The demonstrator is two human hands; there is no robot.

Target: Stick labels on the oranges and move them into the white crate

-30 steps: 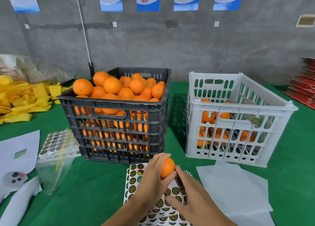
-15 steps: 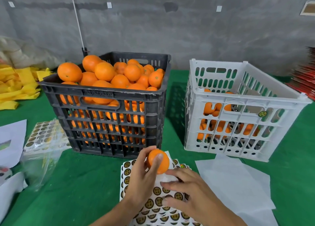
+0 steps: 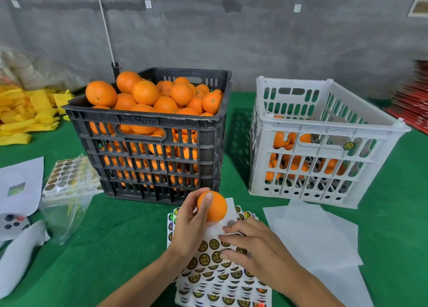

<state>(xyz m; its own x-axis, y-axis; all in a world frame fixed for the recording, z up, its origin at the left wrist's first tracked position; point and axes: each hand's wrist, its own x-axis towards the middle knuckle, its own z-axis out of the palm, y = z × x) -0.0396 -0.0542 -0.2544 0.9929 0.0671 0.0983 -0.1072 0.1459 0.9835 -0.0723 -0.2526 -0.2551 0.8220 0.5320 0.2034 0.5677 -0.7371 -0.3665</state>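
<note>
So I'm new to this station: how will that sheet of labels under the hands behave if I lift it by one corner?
The label sheet is thin, so it would probably flop and bend. Several sheets look stacked, so they might slide apart. It's likely very light: the right hand rests flat on it, perhaps pinning it.

No writing is legible: the round gold marks on the label sheets [image 3: 222, 281] at lower centre and the sticker [image 3: 348, 146] on the white crate [image 3: 324, 130] are too small to read.

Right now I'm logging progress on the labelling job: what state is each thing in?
Black plastic crate: heaped with oranges.
White plastic crate: partly filled.
Round orange in hand: held up, no label visible.
Sheet of round gold labels: partly used, flat on table.
Left hand: grips the orange.
Right hand: fingers resting on the sheet.
</note>
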